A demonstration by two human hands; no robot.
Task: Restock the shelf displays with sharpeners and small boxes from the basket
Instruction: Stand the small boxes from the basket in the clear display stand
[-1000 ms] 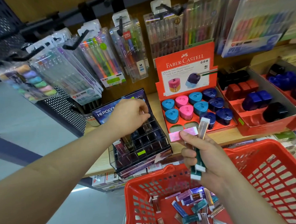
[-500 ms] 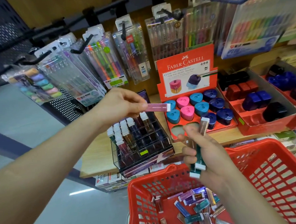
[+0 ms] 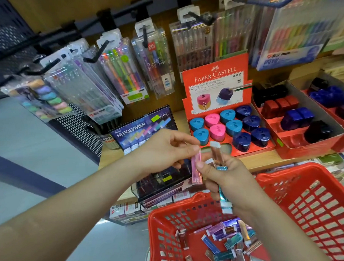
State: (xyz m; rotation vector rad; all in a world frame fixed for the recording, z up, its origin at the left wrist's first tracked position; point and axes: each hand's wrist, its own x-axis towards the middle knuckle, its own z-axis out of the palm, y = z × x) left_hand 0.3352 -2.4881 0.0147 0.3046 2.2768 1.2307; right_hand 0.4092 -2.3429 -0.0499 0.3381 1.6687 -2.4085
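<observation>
Pinched at its top end by curled left hand (image 3: pixel 164 152) fingertips: a pink small box (image 3: pixel 196 170), long axis upright, hanging between both hands. Right hand (image 3: pixel 227 181) wrapped round a bundle of further boxes (image 3: pixel 218 157), thumb touching the pink one's side. Dark display case (image 3: pixel 150 187) directly beneath the left hand, nearer to it than to the right; likely a short drop into a slot, wrist partly screening the view. Red basket (image 3: pixel 289 173) of loose boxes below; sharpener tray (image 3: pixel 192 75) behind.
</observation>
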